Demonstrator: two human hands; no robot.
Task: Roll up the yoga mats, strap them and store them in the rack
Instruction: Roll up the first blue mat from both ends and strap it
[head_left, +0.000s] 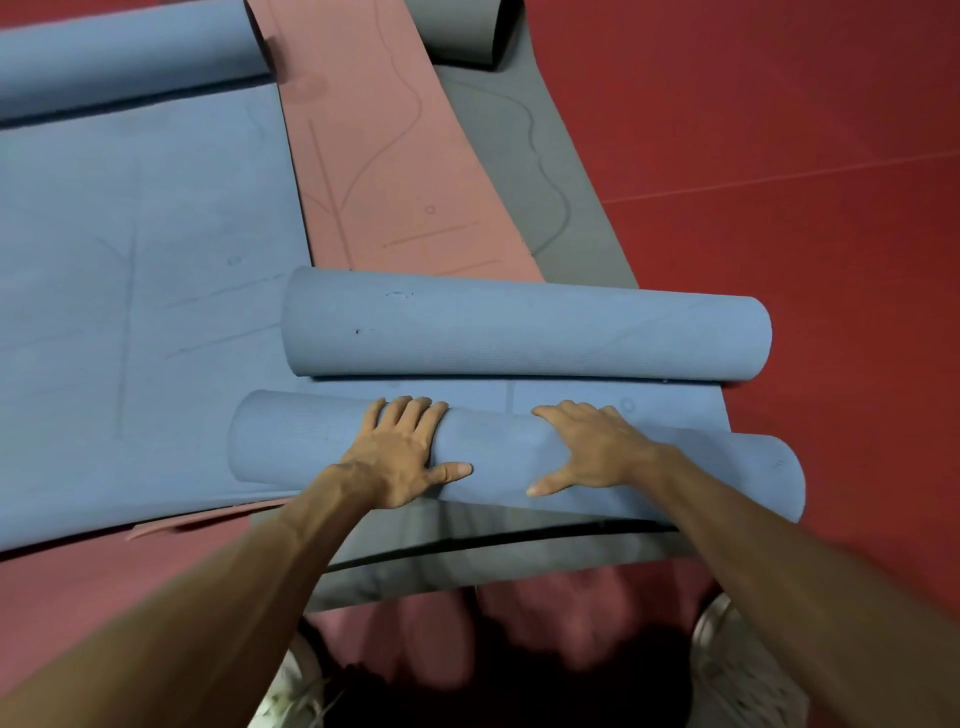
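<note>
Pressing left hand (400, 457) and right hand (592, 452) flat on near blue roll (498, 441) (fingers spread, nothing clasped), just beside second blue roll (519, 327), atop gray mat (441, 561).

The one view rides on the person's head and looks forward and steeply down at the red floor (779, 130), with the white shoes (745, 673) at 6 o'clock showing that it hangs almost over the wearer's own feet. It is near enough that both forearms enter from 7 and 5 o'clock, and the left hand (400, 457) and right hand (592, 452) rest just below centre on a blue rolled mat (291, 441). The wide lens bows the edges of the flat mats (130, 234), which run off toward 11 and 12 o'clock, the way the camera faces.
</note>
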